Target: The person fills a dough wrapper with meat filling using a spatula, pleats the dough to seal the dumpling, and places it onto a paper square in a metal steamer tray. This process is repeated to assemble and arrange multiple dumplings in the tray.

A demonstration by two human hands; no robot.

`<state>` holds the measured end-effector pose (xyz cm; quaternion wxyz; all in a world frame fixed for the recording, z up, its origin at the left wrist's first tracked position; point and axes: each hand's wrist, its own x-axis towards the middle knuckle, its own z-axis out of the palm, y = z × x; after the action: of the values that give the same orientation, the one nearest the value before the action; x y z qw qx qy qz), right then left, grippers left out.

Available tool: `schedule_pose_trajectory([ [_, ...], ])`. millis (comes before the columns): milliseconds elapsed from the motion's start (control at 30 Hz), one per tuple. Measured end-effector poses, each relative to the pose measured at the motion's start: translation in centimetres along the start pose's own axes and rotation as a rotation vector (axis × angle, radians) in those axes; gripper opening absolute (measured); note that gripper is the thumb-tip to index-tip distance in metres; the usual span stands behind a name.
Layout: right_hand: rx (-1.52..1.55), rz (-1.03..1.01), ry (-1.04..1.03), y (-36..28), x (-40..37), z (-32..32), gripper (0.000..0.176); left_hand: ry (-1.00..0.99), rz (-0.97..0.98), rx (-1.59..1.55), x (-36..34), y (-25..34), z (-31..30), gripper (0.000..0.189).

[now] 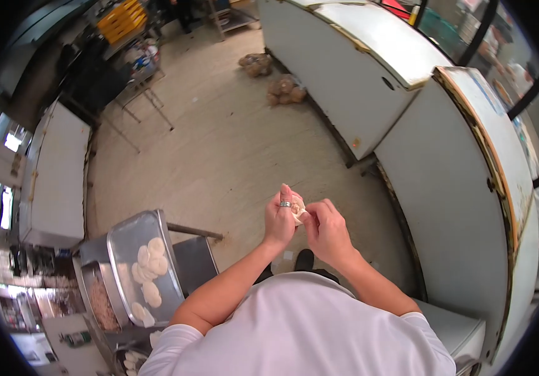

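In front of my body I hold a round dough wrapper (pixel 299 219) with some pinkish filling in its middle. My left hand (pixel 277 220), with a ring on it, cups the wrapper from the left, thumb up. The fingertips of my right hand (pixel 329 233) pinch the wrapper's right edge. To my left, several flat dough rounds (pixel 151 293) lie in a metal tray (pixel 119 276), some overlapping. Beside it a metal pan holds minced filling (pixel 101 301).
White cabinets (pixel 457 163) line my right side. Bags of round brown produce (pixel 285 91) lie on the floor (pixel 200 138) ahead. A white chest (pixel 56 169) and a metal-legged table (pixel 135 94) stand at the left. Below the tray, a pot (pixel 128 360) holds pale pieces.
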<state>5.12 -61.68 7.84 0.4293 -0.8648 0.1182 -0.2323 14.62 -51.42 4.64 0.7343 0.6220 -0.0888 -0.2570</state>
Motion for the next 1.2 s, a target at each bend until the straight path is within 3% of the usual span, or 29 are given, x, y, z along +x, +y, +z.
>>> schedule_pose_trajectory([
  [100, 0.129, 0.029, -0.112, -1.2, 1.4, 0.1, 0.006, 0.117, 0.118, 0.061, -0.8, 1.0, -1.0, 0.067],
  [233, 0.095, -0.112, -0.272, -1.8, 2.6, 1.6, 0.007, 0.163, 0.207, 0.171, -1.6, 1.6, -3.5, 0.071],
  [400, 0.018, -0.345, -0.311, -4.2, 3.3, 5.5, 0.007, 0.226, 0.069, 0.074, -3.1, 3.1, -8.3, 0.075],
  [500, 0.066, -0.382, -0.341, -7.0, 4.0, 8.1, 0.006, 0.282, 0.065, 0.040, -4.0, 4.3, -11.7, 0.076],
  [600, 0.154, -0.233, -0.416, -10.3, 4.5, 10.7, 0.005, 0.389, 0.124, 0.063, -5.3, 5.8, -14.4, 0.078],
  [700, 0.106, -0.330, -0.547, -11.5, 5.0, 13.6, 0.007, 0.430, 0.145, 0.098, -6.3, 6.4, -17.7, 0.079],
  [900, -0.089, -0.614, -0.605, -15.1, 4.7, 19.1, 0.012, 0.417, 0.088, 0.045, -8.5, 6.2, -25.4, 0.084],
  [1000, 0.069, -0.506, -0.618, -17.9, 4.3, 22.1, 0.012, 0.480, 0.073, 0.078, -9.7, 6.1, -28.7, 0.087],
  [1133, 0.079, -0.514, -0.780, -20.7, 4.3, 25.1, 0.008, 0.508, 0.057, 0.111, -12.0, 7.3, -31.7, 0.089],
  [1200, 0.086, -0.557, -0.796, -21.4, 4.2, 26.9, 0.006, 0.585, 0.151, 0.103, -12.9, 7.2, -32.7, 0.090],
])
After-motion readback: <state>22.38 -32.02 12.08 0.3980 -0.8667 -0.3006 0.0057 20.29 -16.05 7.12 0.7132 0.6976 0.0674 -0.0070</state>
